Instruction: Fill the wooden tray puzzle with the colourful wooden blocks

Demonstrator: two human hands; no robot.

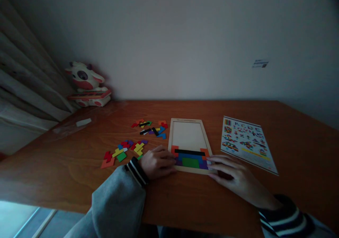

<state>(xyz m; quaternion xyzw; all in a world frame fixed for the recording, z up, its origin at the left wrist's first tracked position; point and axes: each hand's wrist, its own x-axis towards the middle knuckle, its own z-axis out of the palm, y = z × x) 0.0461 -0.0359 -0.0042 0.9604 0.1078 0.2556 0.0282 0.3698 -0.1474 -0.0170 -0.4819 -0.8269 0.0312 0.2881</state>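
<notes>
A wooden puzzle board (187,120) lies flat on the table, its lower part filled with pieces. Among them are a black bar (189,152), a blue piece (192,157) and a green piece (190,163), with orange and purple ones at the sides. My left hand (159,163) rests at the board's lower left edge, fingers loosely bent and touching the frame. At the lower right corner lies my right hand (235,176), fingers stretched out and apart from the thumb, their tips on the edge. No loose piece shows in either hand.
Loose coloured pieces lie in piles left of the board, including a green square (121,157) and a yellow piece (138,148). A printed pattern sheet (247,142) lies to the right. A cow toy (88,84) stands at the back left by a curtain (26,75).
</notes>
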